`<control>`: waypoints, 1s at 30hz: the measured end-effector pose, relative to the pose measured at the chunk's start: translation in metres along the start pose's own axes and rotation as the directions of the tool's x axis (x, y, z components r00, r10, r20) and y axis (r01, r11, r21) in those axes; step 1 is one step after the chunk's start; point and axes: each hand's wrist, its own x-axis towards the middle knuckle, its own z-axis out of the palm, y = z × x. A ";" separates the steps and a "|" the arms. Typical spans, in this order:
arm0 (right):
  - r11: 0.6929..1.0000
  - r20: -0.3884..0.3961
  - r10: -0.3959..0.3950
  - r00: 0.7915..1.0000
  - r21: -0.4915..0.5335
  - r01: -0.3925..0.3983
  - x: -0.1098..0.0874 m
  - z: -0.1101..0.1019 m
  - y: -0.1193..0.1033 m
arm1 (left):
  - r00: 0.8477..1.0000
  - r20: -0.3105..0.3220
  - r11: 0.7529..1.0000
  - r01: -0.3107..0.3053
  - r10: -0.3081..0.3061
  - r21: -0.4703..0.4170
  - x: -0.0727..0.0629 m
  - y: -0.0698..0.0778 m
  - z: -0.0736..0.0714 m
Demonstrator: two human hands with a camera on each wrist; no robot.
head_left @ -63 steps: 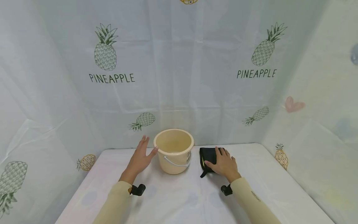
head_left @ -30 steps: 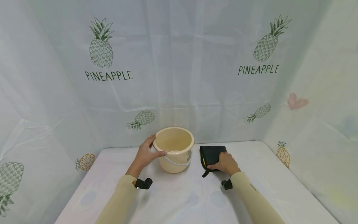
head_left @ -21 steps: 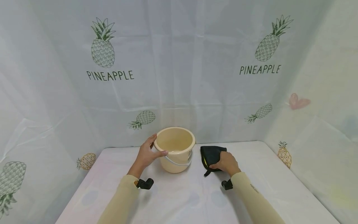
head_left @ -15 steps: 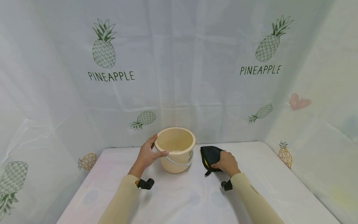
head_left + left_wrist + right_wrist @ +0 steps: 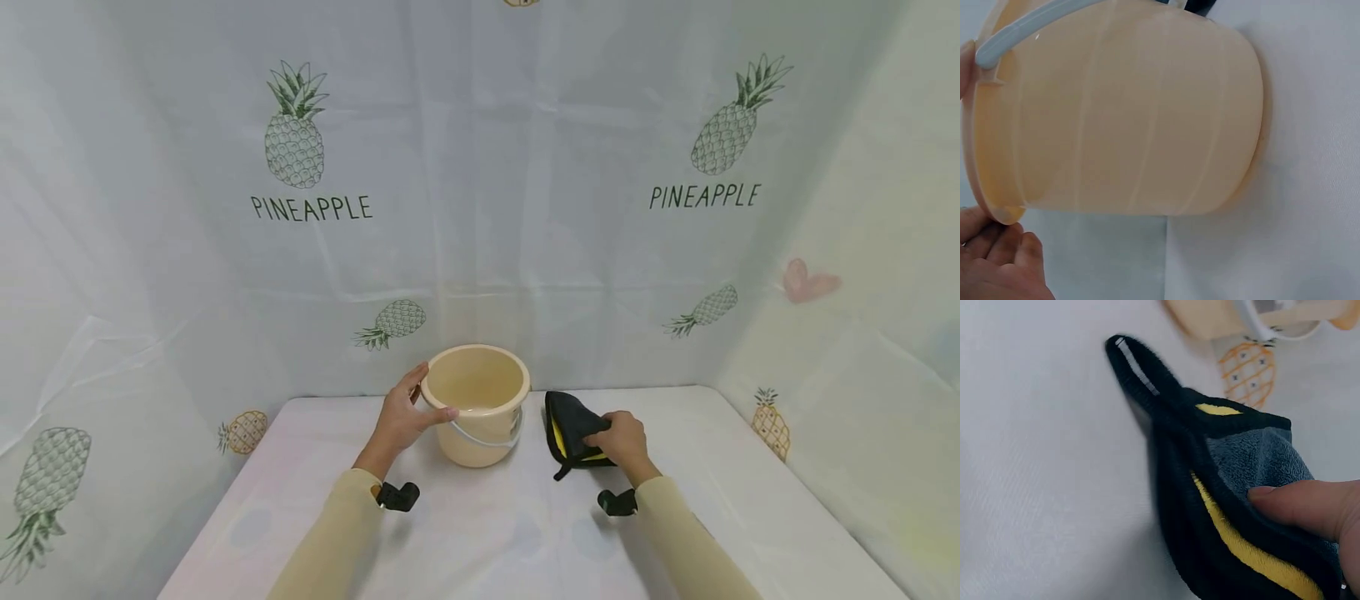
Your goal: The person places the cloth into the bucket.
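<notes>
A cream plastic bucket (image 5: 467, 448) stands upright on the table, its pale handle (image 5: 501, 443) hanging down in front. My left hand (image 5: 397, 423) grips the bucket's rim from the left, thumb at the front; the left wrist view has its fingers (image 5: 1007, 250) curled under the rim. To the right of the bucket lies a folded cleaning cloth (image 5: 572, 419), dark grey with black edging, a yellow side and a hanging loop (image 5: 1141, 369). My right hand (image 5: 622, 439) pinches its right part, which is raised and creased, the thumb (image 5: 1297, 503) on the grey pile.
A white sheet covers the table (image 5: 480, 533). Close behind the bucket hangs a pineapple-print curtain (image 5: 480, 208), with more sheeting (image 5: 885, 375) rising along both sides. A small black camera (image 5: 397, 497) is strapped to each wrist.
My left hand has come to the bucket and taken hold of its rim. My right hand, earlier flat on the cloth, has gripped it and lifted its right part, baring yellow.
</notes>
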 end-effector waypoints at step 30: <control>0.946 -0.012 -0.036 0.999 0.323 0.038 -0.011 -0.093 -0.083 | 1.000 -0.002 1.000 0.019 -0.019 0.017 -0.005 0.005 0.001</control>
